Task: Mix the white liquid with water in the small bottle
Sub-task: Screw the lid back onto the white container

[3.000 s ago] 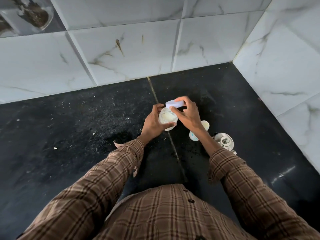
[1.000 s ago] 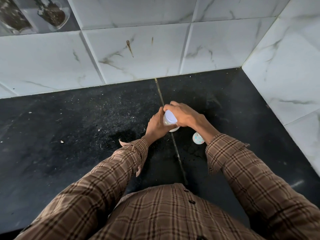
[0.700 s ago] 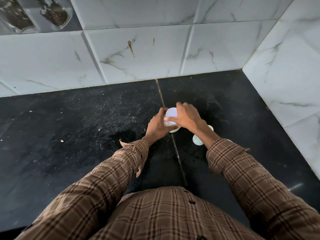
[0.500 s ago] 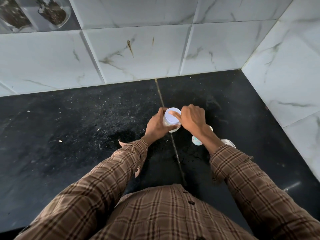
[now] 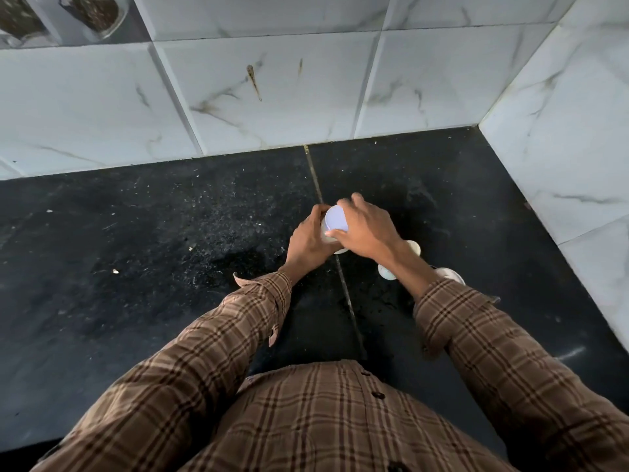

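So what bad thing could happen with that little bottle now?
1. The left hand holds the bottle while the right hand grips its lid. If the lid sits crooked, white liquid might leak when it is shaken.
2. Two small white things lie under the right wrist; the sleeve could knock them.

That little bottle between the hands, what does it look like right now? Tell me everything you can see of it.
The small bottle is a squat, see-through container, seemingly plastic, holding white liquid. A round, pale lilac lid sits on top. It stands upright on the black counter. The left hand grips its side; the right hand holds the lid's edge. Most of its body is hidden.
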